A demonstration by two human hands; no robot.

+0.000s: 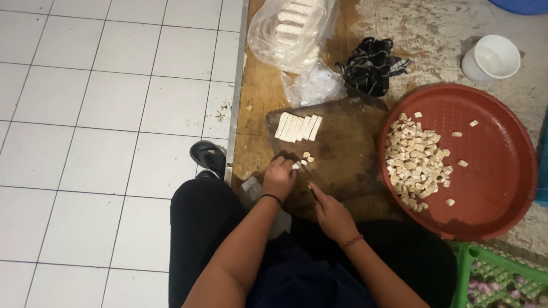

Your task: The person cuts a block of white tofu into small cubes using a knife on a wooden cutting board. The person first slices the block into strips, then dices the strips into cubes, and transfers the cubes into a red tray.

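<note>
While left hand point(278, 178) pins pale strip point(296, 165) on dark cutting board point(342, 148), fingers curled over it; right hand point(331, 215) grasps knife point(311, 189) just beside; cut cubes point(307, 155) touching board beyond; sliced strips point(298, 126) farther up.

A row of pale tempeh slices point(298, 126) is lying on the dark cutting board point(342, 148); small cut cubes point(306, 157) (only a few) are sitting below it, near the knife point(310, 185).

Dim warm indoor light, soft shadows, slight overall blur, mild glare on tiles
</note>
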